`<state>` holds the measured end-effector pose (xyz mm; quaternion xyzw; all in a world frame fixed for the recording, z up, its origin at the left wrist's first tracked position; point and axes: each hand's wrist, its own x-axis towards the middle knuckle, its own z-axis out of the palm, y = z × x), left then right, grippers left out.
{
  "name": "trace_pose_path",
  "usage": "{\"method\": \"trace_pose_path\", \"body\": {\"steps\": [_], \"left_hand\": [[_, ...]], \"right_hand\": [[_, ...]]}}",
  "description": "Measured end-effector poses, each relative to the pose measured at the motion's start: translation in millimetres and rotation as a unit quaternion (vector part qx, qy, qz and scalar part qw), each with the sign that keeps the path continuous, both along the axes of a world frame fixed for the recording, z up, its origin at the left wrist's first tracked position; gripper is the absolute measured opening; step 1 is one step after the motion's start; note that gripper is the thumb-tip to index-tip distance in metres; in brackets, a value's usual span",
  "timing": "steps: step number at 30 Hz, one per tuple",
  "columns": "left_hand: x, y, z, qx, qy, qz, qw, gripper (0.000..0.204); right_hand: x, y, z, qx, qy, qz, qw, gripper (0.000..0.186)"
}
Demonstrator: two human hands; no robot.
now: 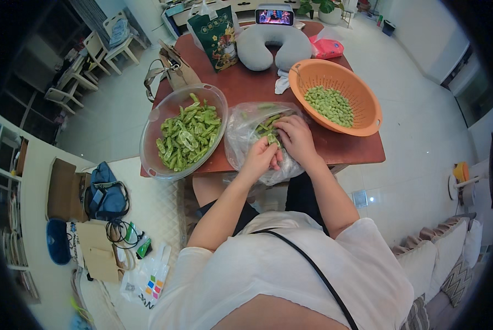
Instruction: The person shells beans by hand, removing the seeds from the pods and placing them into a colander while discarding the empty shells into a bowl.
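Observation:
A clear plastic bag [239,144] with green bean pods [266,125] in it lies at the table's near edge, in front of me. My left hand [261,158] pinches a green bean pod [273,141] over the bag. Close beside it, my right hand [296,137] has its fingers curled down against pods at the bag's mouth; its fingertips are partly hidden. To the left, a clear plastic basin [216,93] holds a heap of green pods, several split open. On the right, an orange colander [366,104] holds shelled green beans [330,105].
The reddish-brown table [247,88] also bears a grey neck pillow [250,50], a lit phone [274,16], a dark green paper bag [218,38], a beige handbag [181,72] and a pink packet [327,48]. A pale couch [158,209] with clutter is at my left.

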<state>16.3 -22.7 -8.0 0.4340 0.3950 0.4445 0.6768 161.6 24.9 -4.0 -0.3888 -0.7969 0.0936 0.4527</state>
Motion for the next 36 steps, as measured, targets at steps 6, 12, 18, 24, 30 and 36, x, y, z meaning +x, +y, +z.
{"method": "trace_pose_path", "body": {"steps": [6, 12, 18, 24, 30, 36], "left_hand": [[-0.9, -7.0, 11.5, 0.037, 0.017, -0.027, 0.999, 0.008], [-27.3, -30.8, 71.5, 0.185, 0.212, 0.068, 0.957, 0.012], [-108.4, -25.0, 109.5, 0.206, 0.336, 0.311, 0.865, 0.017], [-93.3, -23.7, 96.3, 0.37, 0.568, 0.37, 0.635, 0.036], [-29.0, -18.5, 47.1, 0.462, 0.449, 0.07, 0.762, 0.035], [-27.9, 7.6, 16.3, 0.418, 0.607, 0.165, 0.655, 0.049]], "right_hand": [[-1.8, 2.3, -4.0, 0.012, -0.02, -0.004, 1.0, 0.017], [-1.1, -2.7, 3.6, 0.005, -0.022, -0.008, 1.0, 0.018], [0.7, -2.9, 1.9, 0.005, -0.04, -0.026, 0.999, 0.018], [-2.5, -0.5, -0.2, 0.017, -0.047, -0.028, 0.998, 0.021], [-17.2, 25.9, 3.2, 0.006, -0.076, 0.001, 0.997, 0.024], [-24.5, 61.2, -2.2, -0.018, -0.188, -0.048, 0.981, 0.03]]}}
